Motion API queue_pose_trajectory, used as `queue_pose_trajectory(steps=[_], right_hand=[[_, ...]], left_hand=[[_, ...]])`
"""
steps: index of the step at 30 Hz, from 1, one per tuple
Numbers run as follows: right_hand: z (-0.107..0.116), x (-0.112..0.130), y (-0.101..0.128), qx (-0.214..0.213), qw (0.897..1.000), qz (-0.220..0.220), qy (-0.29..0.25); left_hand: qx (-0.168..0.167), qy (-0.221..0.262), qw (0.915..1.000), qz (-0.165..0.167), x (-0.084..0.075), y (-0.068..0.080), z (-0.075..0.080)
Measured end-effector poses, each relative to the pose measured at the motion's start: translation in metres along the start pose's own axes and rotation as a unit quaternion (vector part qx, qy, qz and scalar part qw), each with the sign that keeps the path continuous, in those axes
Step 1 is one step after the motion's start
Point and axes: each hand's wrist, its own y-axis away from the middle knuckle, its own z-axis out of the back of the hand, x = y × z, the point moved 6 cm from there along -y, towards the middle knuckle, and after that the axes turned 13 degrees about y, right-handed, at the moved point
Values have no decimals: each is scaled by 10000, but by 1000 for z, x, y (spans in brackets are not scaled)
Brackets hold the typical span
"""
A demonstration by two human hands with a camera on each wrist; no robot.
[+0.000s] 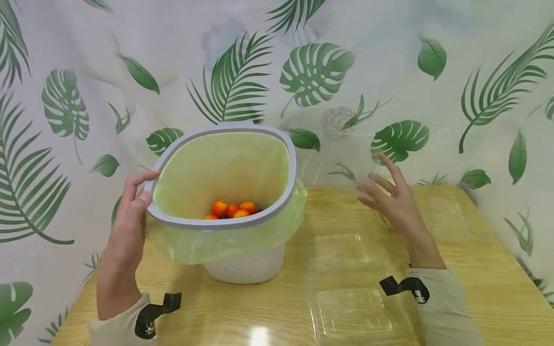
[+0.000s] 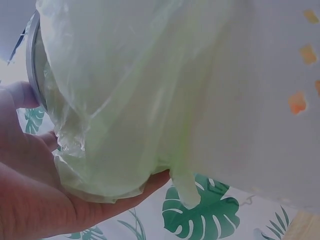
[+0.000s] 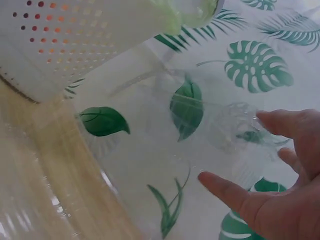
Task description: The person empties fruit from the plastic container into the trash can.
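A white perforated wastebasket (image 1: 246, 264) stands tilted on the table, lined with a pale green plastic bag (image 1: 277, 235) under a grey rim ring (image 1: 293, 168). Inside lie several small orange-red tomatoes (image 1: 219, 208) and some dark bits. My left hand (image 1: 127, 226) grips the ring's left side, and the bag's overhang (image 2: 115, 120) drapes against that hand in the left wrist view. To the right of the basket, my right hand (image 1: 400, 206) holds a clear plastic container (image 3: 240, 122) between thumb and fingers; its outline is hard to make out.
Clear plastic trays (image 1: 352, 307) lie on the wooden table (image 1: 484, 269), right of the basket. Something small and yellow (image 1: 385, 219) shows partly behind the right wrist. A leaf-patterned sheet (image 1: 389, 72) hangs behind the table.
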Motion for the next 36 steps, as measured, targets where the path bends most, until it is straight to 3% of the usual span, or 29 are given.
queue_pose_trajectory(steps=[8,19,24,31,36], right_hand=[[-10,-34,-6,609,9955,-509,523],[-9,-46,-6,499,9877,-736,1290],[-3,-43,-4,352,9825,-778,1653],[21,-25,9,34,9786,-273,2038],[51,-21,18,-539,9835,-275,1707]], left_hand=[[-125,-51,9999,61,0,7,2],[-125,-67,9999,-50,-3,7,-2],[-108,-36,9999,-19,-2,5,-3],[-64,-66,9999,81,2,3,-3],[-62,22,9999,82,2,1,-1]])
